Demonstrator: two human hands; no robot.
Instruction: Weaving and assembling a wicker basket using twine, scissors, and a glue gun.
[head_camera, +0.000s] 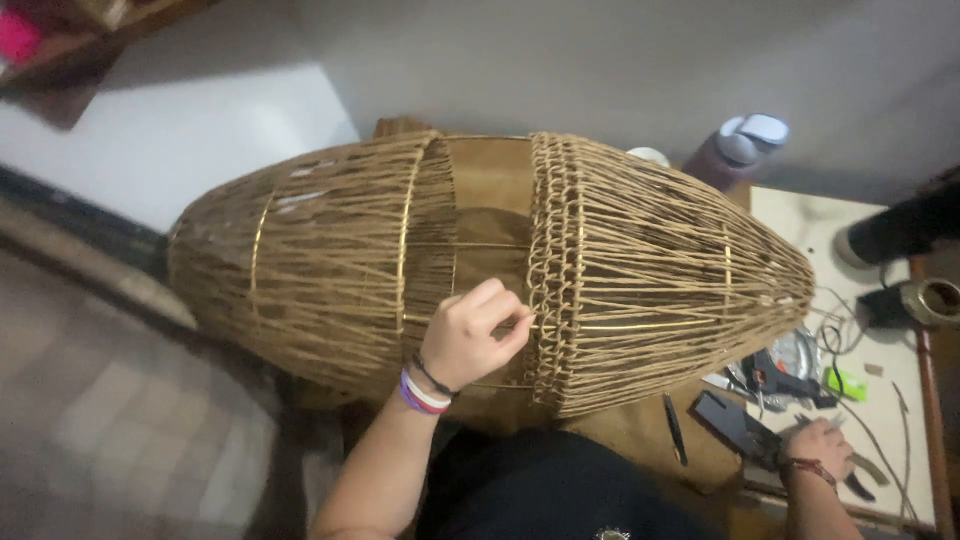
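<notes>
Twine-wrapped, barrel-shaped lampshade frame of tan cord and brass-coloured wire hoops (620, 270) lies on its side across the middle of the view, reaching from the tiled floor side on the left to the pale worktable (800, 215) on the right. A bare band between its two woven halves shows the brown inside. The person's left hand (478, 335) rests against the lower front of this band, fingers curled and pressed together at the tips, pinching a thin strand of tan cord (527, 318) right at the edge of the knotted woven border. Purple, white and dark bracelets (425, 390) circle that wrist.

The right hand (822, 445) lies low at the right on the worktable, well apart from the frame, fingers bent over a dark-handled tool (745, 425); whether it grips the tool firmly cannot be told. A red band sits on that wrist. Near it lie a tangle of small tools and wires (790, 370) and a slim dark pen-like stick (676, 430). A purple bottle with a white lid (738, 150) stands behind the frame.
</notes>
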